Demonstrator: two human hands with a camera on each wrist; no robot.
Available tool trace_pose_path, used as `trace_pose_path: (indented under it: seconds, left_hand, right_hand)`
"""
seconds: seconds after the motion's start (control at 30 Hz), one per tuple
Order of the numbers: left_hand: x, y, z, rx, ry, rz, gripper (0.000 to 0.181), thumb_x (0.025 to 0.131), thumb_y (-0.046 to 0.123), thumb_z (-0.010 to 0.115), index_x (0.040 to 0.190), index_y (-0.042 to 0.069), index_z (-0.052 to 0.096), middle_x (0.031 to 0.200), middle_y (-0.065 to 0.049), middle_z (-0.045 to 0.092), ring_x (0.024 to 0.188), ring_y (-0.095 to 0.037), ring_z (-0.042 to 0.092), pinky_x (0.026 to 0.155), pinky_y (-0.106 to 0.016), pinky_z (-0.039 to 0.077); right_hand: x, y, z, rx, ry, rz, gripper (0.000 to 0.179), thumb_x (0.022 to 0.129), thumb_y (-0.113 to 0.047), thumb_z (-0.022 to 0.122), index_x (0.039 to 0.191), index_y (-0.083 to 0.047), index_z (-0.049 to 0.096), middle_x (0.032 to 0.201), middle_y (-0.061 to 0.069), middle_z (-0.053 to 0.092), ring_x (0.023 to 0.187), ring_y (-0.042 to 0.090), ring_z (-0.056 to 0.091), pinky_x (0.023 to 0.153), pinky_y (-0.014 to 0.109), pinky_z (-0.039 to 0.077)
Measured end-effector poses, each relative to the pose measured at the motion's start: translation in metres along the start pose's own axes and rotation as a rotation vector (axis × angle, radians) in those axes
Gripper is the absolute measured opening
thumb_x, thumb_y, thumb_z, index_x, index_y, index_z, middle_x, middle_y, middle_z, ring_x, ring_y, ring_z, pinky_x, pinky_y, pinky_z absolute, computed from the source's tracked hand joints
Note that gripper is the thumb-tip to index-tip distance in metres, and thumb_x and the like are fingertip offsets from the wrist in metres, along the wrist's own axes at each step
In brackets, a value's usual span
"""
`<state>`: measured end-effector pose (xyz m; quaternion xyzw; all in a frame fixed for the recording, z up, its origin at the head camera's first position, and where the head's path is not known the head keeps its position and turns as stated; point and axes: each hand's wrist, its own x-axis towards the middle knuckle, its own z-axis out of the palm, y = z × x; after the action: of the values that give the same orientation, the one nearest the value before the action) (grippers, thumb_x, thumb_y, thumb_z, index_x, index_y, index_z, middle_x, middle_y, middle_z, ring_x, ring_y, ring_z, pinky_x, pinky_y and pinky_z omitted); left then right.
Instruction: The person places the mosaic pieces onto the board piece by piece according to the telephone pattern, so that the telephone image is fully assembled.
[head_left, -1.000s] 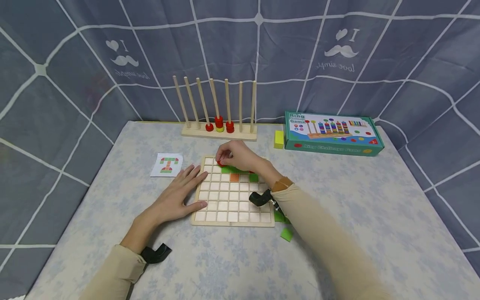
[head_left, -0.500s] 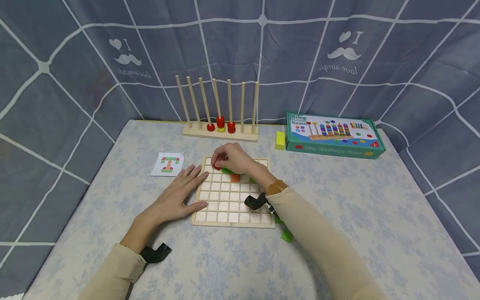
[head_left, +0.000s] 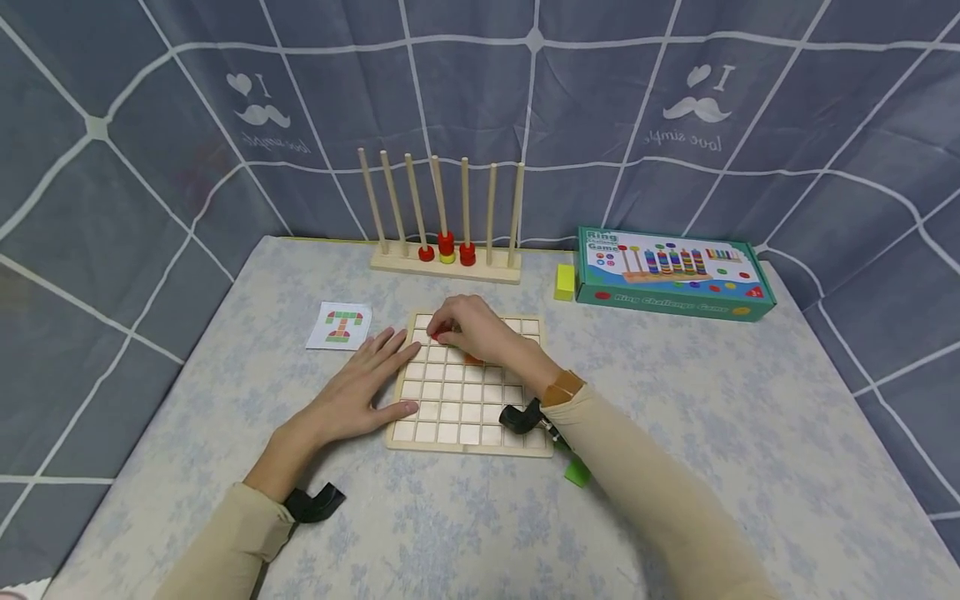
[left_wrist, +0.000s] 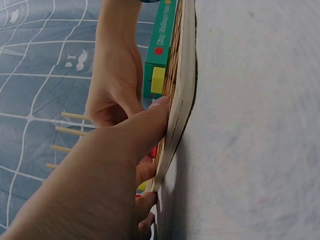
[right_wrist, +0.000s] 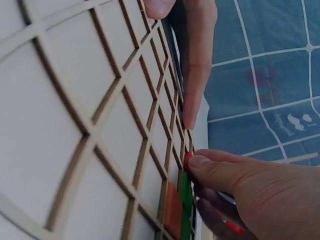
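Observation:
My left hand (head_left: 356,387) rests with straight, spread fingers on the left edge of a wooden grid board (head_left: 468,433). Thumb and fingers of my right hand (head_left: 480,329) pinch a small red tile (right_wrist: 187,161) at the board's upper left corner area. In the right wrist view, a green tile (right_wrist: 186,195) and an orange tile (right_wrist: 173,210) sit in cells close by. From the head, my right hand covers most of the tiles in the upper rows. The left wrist view shows my left thumb over the board's rim.
A card with a coloured tile pattern (head_left: 339,325) lies left of the board. Behind stands a peg rack (head_left: 491,271) with red and yellow rings. A yellow block (head_left: 565,282) and a green game box (head_left: 675,283) are at the back right. A loose green tile (head_left: 577,473) lies below the right forearm.
My right hand has shifted slightly left and toward me over the board, carrying the red tile toward the left columns. My left hand stays in place on the board.

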<state>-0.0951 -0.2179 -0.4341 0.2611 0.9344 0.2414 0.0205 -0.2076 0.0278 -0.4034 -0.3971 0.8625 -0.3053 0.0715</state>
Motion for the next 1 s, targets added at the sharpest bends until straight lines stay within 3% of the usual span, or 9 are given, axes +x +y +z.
trace_pose_path:
  seconds: [0.4,0.6,0.83,1.0]
  left_hand:
    - [0.003,0.0,-0.002,0.018,-0.015,0.001,0.088,0.097,0.05,0.072,0.169,0.019,0.03,0.176,-0.013,0.02,0.164,-0.037,0.01,0.134,-0.056,0.01]
    - [0.003,-0.001,0.003,0.017,-0.007,0.005,0.088,0.096,0.052,0.072,0.168,0.02,0.031,0.176,-0.013,0.021,0.165,-0.037,0.009,0.133,-0.058,0.011]
    - [0.002,-0.001,0.005,0.025,0.014,0.007,0.088,0.096,0.05,0.073,0.167,0.018,0.033,0.175,-0.015,0.024,0.164,-0.04,0.011,0.131,-0.062,0.014]
    - [0.005,-0.002,0.003,0.033,0.004,0.012,0.087,0.096,0.049,0.072,0.167,0.018,0.033,0.175,-0.014,0.023,0.164,-0.039,0.01,0.132,-0.062,0.013]
  right_hand:
    - [-0.022,-0.001,0.0,-0.097,0.004,-0.057,0.031,0.102,-0.011,0.071,0.133,-0.013,0.074,0.128,0.002,0.074,0.12,0.02,0.065,0.104,0.036,0.055]
    - [-0.05,0.006,-0.02,0.018,0.001,-0.006,0.029,0.103,-0.012,0.07,0.132,-0.013,0.075,0.139,0.004,0.07,0.134,0.025,0.061,0.117,0.045,0.048]
    - [-0.096,0.03,-0.05,0.12,0.073,0.087,0.023,0.1,-0.011,0.073,0.122,-0.008,0.079,0.121,0.006,0.078,0.113,0.023,0.072,0.099,0.045,0.06]
    - [-0.131,0.046,-0.062,0.142,0.102,0.161,0.024,0.097,-0.012,0.077,0.12,-0.008,0.079,0.115,0.005,0.079,0.105,0.021,0.073,0.098,0.047,0.061]
